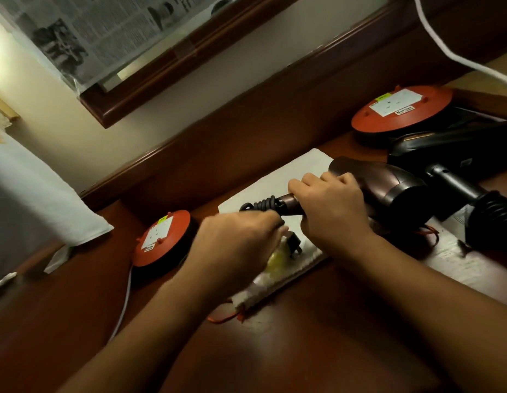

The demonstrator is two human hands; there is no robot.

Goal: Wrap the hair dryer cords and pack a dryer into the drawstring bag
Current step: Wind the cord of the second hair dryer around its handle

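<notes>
A brown hair dryer (388,182) lies across the white drawstring bag (275,177) on the wooden desk. My right hand (331,205) grips its handle. Black cord (261,204) is coiled around the handle's end. My left hand (241,239) holds the cord's free end, and the black plug (293,243) sticks out below its fingers. A second, black hair dryer (445,177) lies to the right with its cord wound around the handle (493,214). The bag's orange drawstring (224,317) shows at its near edge.
Two orange cord reels sit on the desk, one at the left (161,239) and one at the back right (400,109). A white cable (124,302) runs from the left reel. A white cloth (33,199) hangs at the left. A framed mirror (161,58) is on the wall.
</notes>
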